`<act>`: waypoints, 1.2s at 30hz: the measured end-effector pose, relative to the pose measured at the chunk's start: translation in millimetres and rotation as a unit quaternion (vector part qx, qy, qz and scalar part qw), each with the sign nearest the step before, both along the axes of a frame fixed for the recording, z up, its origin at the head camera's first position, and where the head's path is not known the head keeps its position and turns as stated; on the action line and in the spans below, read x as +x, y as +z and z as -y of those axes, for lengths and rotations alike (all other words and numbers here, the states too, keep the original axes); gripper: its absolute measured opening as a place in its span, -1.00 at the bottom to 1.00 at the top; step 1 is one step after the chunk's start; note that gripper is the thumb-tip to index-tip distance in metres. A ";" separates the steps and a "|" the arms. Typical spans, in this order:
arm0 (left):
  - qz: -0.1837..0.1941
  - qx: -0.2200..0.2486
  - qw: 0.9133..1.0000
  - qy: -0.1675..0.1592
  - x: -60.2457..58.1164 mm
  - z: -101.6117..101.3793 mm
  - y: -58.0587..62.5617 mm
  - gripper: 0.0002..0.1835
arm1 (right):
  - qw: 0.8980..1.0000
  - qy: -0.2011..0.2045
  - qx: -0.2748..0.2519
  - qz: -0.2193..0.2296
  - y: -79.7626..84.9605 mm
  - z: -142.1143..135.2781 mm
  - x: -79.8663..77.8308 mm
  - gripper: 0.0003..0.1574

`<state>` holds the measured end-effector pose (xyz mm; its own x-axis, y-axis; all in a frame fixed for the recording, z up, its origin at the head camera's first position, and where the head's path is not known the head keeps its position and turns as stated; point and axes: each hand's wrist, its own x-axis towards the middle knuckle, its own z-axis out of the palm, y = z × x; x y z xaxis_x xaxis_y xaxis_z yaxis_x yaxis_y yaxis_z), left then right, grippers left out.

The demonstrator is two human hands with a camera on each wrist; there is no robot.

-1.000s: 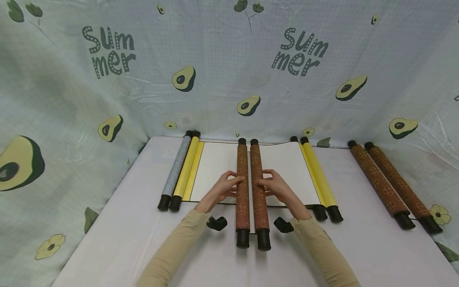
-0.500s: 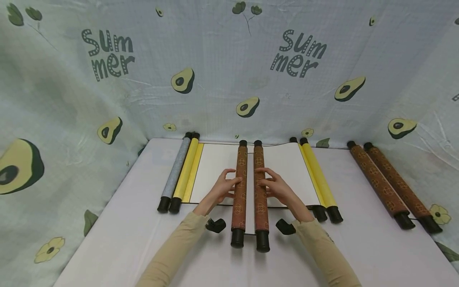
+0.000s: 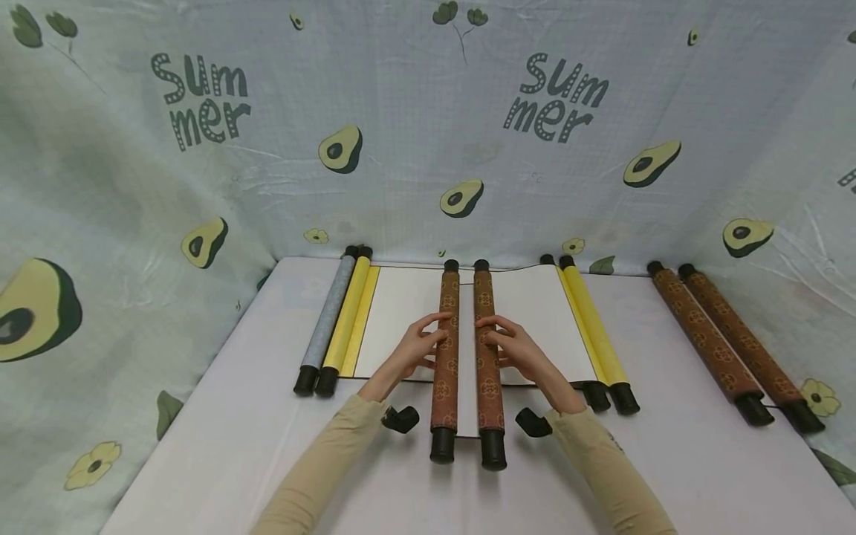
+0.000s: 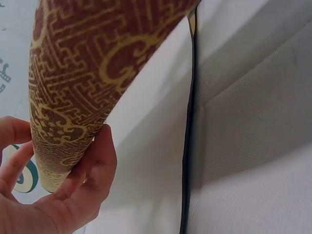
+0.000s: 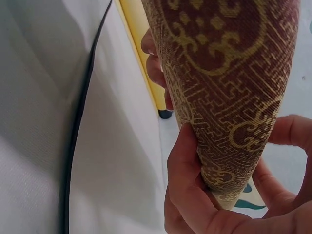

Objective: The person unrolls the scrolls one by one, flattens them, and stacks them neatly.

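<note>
Currently gripping one brown roll (image 3: 445,379) in a curled left hand (image 3: 417,345) and another roll (image 3: 490,383) in a curled right hand (image 3: 519,348) — side by side, slightly apart, above the white sheet (image 3: 397,319) on the counter (image 3: 214,446).

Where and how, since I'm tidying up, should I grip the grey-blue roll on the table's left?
Probably around its middle: the grey-blue roll is long and slim, so that should balance. Come from above, on its left side, since the yellow roll lies close along its right.
</note>
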<state>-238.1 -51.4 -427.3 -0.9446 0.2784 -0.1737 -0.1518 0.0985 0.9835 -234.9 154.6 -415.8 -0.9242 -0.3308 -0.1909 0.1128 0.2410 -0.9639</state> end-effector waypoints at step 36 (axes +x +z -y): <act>-0.027 -0.017 0.999 -0.006 1.7 -3.0 -2.8 -0.37 | 0.998 0.000 0.066 0.008 4.2 -9.6 -1.2 -0.20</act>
<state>-236.4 -48.4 -430.2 -0.9493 0.2856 -0.1317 -0.0969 0.1328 0.9864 -236.1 164.3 -411.6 -0.9210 -0.3016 -0.2466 0.1275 0.3648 -0.9223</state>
